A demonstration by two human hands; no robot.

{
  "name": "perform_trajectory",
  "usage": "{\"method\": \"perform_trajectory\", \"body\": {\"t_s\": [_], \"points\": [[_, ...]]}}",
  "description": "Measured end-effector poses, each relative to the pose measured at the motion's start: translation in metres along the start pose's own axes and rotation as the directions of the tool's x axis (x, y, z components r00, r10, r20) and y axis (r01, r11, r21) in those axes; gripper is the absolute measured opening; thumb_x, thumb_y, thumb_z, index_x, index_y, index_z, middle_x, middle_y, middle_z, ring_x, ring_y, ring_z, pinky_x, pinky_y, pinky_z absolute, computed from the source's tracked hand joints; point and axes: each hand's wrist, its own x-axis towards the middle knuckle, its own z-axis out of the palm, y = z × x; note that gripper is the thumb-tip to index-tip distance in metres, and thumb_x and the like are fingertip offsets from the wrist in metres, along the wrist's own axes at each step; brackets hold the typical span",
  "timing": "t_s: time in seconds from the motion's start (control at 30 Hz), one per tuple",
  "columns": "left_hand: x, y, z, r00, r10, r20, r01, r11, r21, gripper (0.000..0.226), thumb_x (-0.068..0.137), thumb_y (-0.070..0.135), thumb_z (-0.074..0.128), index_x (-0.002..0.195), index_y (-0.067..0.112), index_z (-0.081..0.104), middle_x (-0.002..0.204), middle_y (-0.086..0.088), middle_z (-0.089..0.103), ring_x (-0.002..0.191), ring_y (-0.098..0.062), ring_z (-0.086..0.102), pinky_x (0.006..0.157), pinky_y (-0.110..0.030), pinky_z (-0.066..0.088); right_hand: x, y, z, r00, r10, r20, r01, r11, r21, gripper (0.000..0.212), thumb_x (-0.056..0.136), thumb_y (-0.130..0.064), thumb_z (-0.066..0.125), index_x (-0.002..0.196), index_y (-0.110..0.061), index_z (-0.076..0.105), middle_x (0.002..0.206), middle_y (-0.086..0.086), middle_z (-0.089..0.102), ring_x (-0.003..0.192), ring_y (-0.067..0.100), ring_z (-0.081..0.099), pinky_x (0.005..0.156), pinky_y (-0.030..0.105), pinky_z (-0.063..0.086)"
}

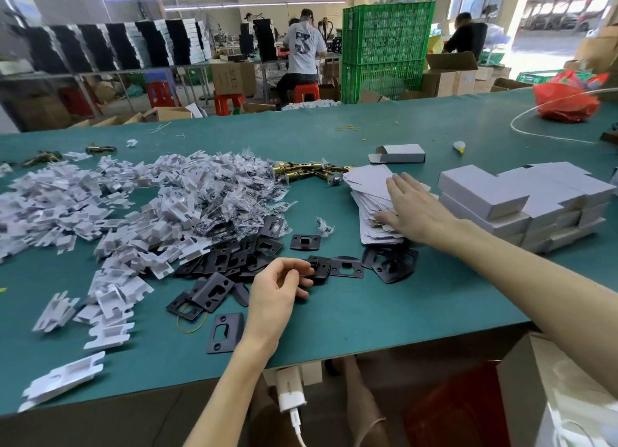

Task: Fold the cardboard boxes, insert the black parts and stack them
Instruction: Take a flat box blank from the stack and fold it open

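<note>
This is a factory packing floor. A long green table [368,312] carries heaps of black plates [234,257] and white card pieces [100,205]. Beyond stand stacked green crates [384,48], cartons [227,77], and workers [302,50] on red stools [306,92].

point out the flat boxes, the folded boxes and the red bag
flat boxes [366,180]: head view, top sheet
folded boxes [481,190]: head view, top of front box
red bag [565,102]: head view, middle of bag

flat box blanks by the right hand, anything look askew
Yes: the pile of flat box blanks lies fanned out and slanted under the right hand, while the folded boxes beside it sit in squared layers.
</note>
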Motion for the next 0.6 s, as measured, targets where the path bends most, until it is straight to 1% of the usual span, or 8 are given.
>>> {"method": "perform_trajectory", "body": {"t_s": [0.07,0.1,0.2,0.27,0.33,0.47,0.53,0.6], "points": [[0.000,-0.001,0.000,1.000,0.003,-0.006,-0.003,1.000,-0.002,0.027,0.105,-0.004,0.048,0.101,0.010,0.071,0.092,0.000,0.078,0.076,-0.013,0.070,0.069,-0.025,0.058,0.013,-0.007,0.006,0.995,0.077,0.057,-0.080,0.996,0.042,0.083,0.104,-0.048,0.047,0.159,0.001,0.007,0.167,0.020,0.010,0.155,0.034,0.007,0.126,0.046,0.012],[0.000,-0.002,0.000,1.000,0.004,-0.010,-0.004,1.000,-0.004,0.028,0.105,-0.004,0.048,0.101,0.010,0.071,0.092,0.000,0.078,0.076,-0.013,0.070,0.069,-0.025,0.058,0.017,-0.009,0.008,0.989,0.122,0.085,-0.125,0.992,0.035,0.082,0.103,-0.049,0.047,0.158,0.001,0.010,0.165,0.022,0.015,0.154,0.036,0.013,0.124,0.049,0.016],[0.001,-0.003,0.000,1.000,0.001,-0.012,-0.001,1.000,-0.006,0.027,0.105,-0.004,0.048,0.101,0.010,0.071,0.093,0.000,0.079,0.077,-0.013,0.071,0.069,-0.025,0.058,0.019,-0.012,0.012,0.977,0.200,0.078,-0.198,0.979,-0.040,0.071,0.100,-0.052,0.052,0.145,0.000,0.035,0.148,0.023,0.040,0.138,0.039,0.037,0.112,0.051,0.034],[0.001,-0.003,0.000,1.000,0.004,-0.010,-0.004,1.000,-0.008,0.027,0.105,-0.004,0.048,0.101,0.010,0.071,0.093,0.001,0.079,0.077,-0.013,0.071,0.068,-0.025,0.058,0.016,-0.014,0.013,0.986,0.165,-0.001,-0.164,0.982,-0.091,0.059,0.100,-0.049,0.055,0.133,-0.001,0.047,0.137,0.022,0.047,0.126,0.040,0.044,0.102,0.049,0.042],[0.001,-0.003,0.000,1.000,0.003,-0.007,-0.003,1.000,-0.009,0.027,0.105,-0.004,0.048,0.101,0.010,0.072,0.093,0.001,0.079,0.077,-0.012,0.071,0.068,-0.025,0.058,0.008,-0.017,0.014,0.993,0.116,-0.038,-0.120,0.985,-0.127,0.046,0.101,-0.041,0.057,0.123,-0.001,0.053,0.130,0.021,0.048,0.119,0.039,0.044,0.097,0.048,0.044],[0.001,-0.002,0.000,1.000,-0.001,-0.001,0.001,1.000,-0.018,0.026,0.105,-0.003,0.048,0.101,0.010,0.071,0.093,-0.001,0.078,0.077,-0.013,0.071,0.069,-0.027,0.058,-0.006,-0.028,0.003,0.986,0.019,-0.164,-0.051,0.980,-0.193,0.017,0.100,-0.008,0.051,0.111,0.001,0.061,0.116,0.021,0.055,0.108,0.038,0.050,0.089,0.043,0.046],[0.000,0.000,0.001,1.000,0.004,-0.005,-0.004,0.999,-0.047,0.025,0.106,-0.002,0.049,0.102,0.009,0.071,0.095,-0.003,0.077,0.079,-0.015,0.071,0.068,-0.029,0.059,-0.014,-0.037,-0.009,0.958,-0.038,-0.285,-0.008,0.987,-0.161,0.018,0.097,0.002,0.049,0.108,0.001,0.062,0.107,0.018,0.059,0.100,0.036,0.053,0.083,0.040,0.042],[-0.001,0.002,0.000,1.000,0.014,-0.011,-0.015,0.993,-0.116,0.023,0.107,0.001,0.049,0.106,0.010,0.071,0.100,-0.006,0.077,0.084,-0.019,0.074,0.068,-0.030,0.061,-0.025,-0.047,-0.021,0.883,-0.114,-0.455,0.087,0.993,-0.079,0.016,0.097,0.001,0.053,0.107,-0.001,0.065,0.099,0.015,0.061,0.093,0.035,0.055,0.078,0.040,0.043]]}}
